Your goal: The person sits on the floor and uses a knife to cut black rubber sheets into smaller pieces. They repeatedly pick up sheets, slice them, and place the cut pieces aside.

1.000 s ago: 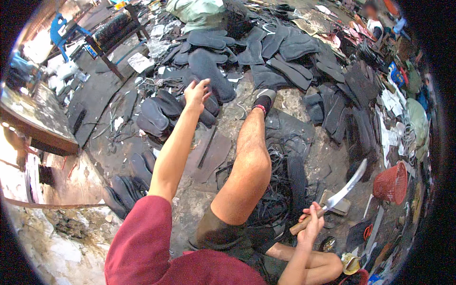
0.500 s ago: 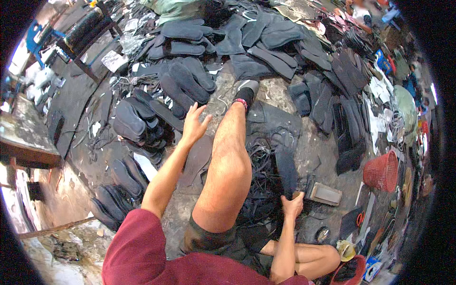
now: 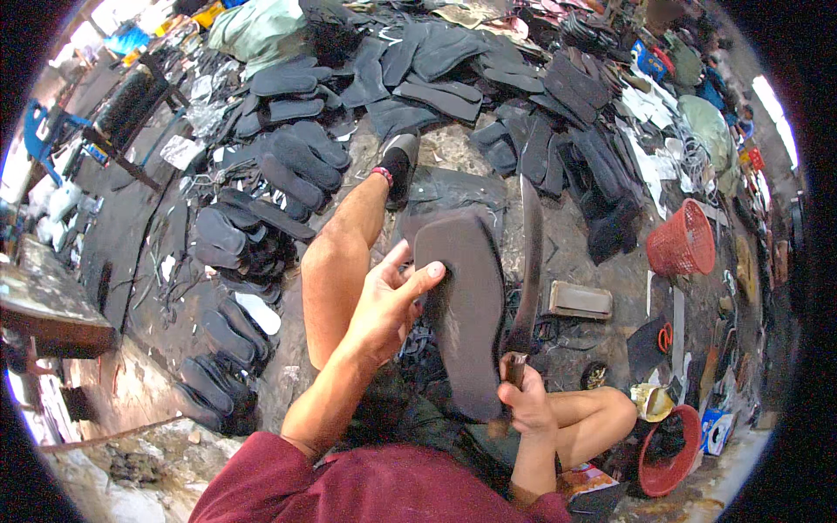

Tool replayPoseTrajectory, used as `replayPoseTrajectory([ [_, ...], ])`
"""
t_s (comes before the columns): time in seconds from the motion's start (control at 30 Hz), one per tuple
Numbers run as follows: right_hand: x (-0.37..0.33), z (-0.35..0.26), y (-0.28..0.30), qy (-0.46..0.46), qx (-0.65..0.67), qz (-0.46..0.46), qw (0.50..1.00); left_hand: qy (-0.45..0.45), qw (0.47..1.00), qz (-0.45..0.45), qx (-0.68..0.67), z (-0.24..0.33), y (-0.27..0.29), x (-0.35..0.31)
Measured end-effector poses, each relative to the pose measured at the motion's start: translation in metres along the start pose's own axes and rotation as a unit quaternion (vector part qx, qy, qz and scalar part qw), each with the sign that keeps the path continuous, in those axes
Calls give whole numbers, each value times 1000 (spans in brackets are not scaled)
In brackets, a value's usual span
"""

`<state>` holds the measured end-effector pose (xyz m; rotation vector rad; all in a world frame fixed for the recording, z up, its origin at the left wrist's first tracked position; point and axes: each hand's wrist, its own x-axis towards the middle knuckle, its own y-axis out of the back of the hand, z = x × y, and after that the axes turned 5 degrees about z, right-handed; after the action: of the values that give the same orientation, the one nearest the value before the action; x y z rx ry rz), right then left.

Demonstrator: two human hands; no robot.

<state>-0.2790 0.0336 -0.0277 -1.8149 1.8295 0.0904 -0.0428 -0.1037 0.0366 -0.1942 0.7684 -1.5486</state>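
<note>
A dark brown-grey shoe sole (image 3: 462, 305) is held up in front of me, its wide end away from me. My left hand (image 3: 388, 301) is closed on its left edge, thumb lying on top and fingers partly hidden behind it. My right hand (image 3: 529, 405) grips the wooden handle of a long knife (image 3: 527, 288). The curved dark blade points away from me, along the sole's right edge. Whether blade and sole touch, I cannot tell. Below the sole, dark scraps (image 3: 418, 344) lie between my legs.
Stacks of dark soles (image 3: 301, 166) lie left and ahead, with more dark pieces (image 3: 527, 144) at far right. A rectangular block (image 3: 580, 300) rests right of the knife. Further right are a red basket (image 3: 682, 237), orange-handled scissors (image 3: 665, 337) and a red tub (image 3: 645, 466).
My left hand, open and empty before, now holds the sole in front of me. The knife has come up beside it in my right hand. The view has shifted rightward.
</note>
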Motion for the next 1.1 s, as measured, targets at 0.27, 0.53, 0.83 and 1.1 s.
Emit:
replayPoseTrajectory([
  [0.27,-34,48,-7,255,-310,175,899,96,994,43,2,30,47,-37],
  [0.53,-70,64,-9,250,-373,90,889,215,974,75,-7,10,77,-57],
  [0.83,-7,53,-44,233,-402,119,877,210,976,61,-6,5,75,-46],
  [1.1,65,-60,-41,234,-468,-62,850,237,970,32,38,21,77,-40],
])
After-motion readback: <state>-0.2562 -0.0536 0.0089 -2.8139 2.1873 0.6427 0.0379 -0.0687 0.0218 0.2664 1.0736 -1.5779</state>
